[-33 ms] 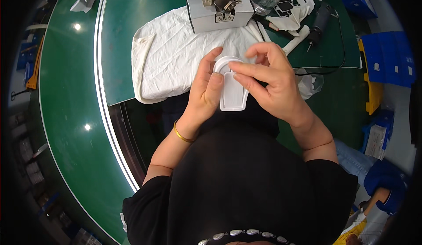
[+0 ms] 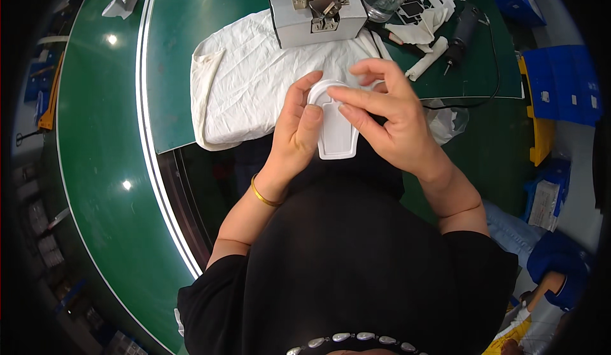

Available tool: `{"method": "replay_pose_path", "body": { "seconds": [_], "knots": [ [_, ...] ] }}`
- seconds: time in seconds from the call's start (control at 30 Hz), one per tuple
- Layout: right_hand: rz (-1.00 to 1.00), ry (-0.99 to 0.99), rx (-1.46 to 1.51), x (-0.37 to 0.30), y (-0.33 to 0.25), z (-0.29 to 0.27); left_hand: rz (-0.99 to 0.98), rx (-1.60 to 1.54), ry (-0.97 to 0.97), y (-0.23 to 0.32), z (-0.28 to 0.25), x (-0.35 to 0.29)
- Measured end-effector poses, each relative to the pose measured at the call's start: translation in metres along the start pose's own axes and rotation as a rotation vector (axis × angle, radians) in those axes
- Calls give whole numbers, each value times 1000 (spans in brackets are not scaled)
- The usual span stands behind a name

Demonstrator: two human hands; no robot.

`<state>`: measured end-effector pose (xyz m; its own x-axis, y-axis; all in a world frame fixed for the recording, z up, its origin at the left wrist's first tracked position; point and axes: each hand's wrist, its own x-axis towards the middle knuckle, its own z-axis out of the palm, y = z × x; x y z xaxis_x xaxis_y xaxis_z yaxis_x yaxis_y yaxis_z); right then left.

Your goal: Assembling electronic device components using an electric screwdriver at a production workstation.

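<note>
A white cloth (image 2: pixel 245 69) lay on the green surface (image 2: pixel 184 30) at ten o'clock from the shallow white piece (image 2: pixel 337 132). The left hand (image 2: pixel 294 126), at nine, was half curled, gripping the piece's left edge. A grey machine (image 2: pixel 318 27) stood at twelve. The right hand (image 2: pixel 398 113), at three, bent thumb and index finger close together at the piece's rounded end; whether they pinched anything, I could not tell. A dark handheld tool (image 2: pixel 461 40) lay at two

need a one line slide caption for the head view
Left hand holds a white tapered part while the right hand touches its rounded end, near a white cloth.
</note>
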<state>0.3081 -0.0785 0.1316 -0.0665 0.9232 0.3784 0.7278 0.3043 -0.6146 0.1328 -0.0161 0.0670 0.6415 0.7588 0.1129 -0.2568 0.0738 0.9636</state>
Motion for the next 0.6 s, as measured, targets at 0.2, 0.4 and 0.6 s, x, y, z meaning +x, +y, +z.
{"method": "replay_pose_path", "body": {
  "seconds": [0.2,0.4,0.6],
  "knots": [
    [543,-107,955,-15,16,16,-132,-19,-14,9,1,-1],
    [467,-42,896,-17,14,19,-178,-44,-73,20,3,-2],
    [438,-30,796,-17,13,23,-169,-9,-54,13,4,-4]
  ]
}}
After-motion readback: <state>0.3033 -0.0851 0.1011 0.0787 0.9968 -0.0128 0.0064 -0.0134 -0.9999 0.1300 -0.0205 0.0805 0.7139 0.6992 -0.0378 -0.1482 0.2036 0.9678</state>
